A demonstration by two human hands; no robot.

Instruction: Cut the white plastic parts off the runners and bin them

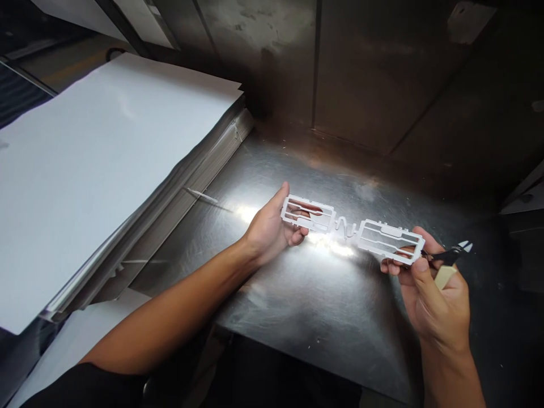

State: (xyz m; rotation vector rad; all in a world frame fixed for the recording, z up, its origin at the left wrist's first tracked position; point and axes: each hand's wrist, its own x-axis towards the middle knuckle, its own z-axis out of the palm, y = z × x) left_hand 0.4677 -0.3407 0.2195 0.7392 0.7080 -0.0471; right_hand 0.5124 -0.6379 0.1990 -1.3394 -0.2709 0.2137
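Above the metal table, a white moulded plastic piece [391, 231] spans both my hands. It consists of two slotted rectangular frames joined in the middle by a thin curved runner [345, 226]. My left hand [276, 225] pinches the outer end of the left frame, thumb on top and fingers behind. My right hand [440, 294] grips the outer end of the right frame between thumb and fingers. Side cutters [448, 263] with a cream handle are tucked in that same hand, their jaw tips pointing out to the right.
A thick stack of white sheets [127, 124] fills the left side, with a thin strip [202, 195] jutting from its edge. Scratched metal forms the table top [306, 300], with small scraps scattered on it. A dark metal wall [361, 73] rises behind.
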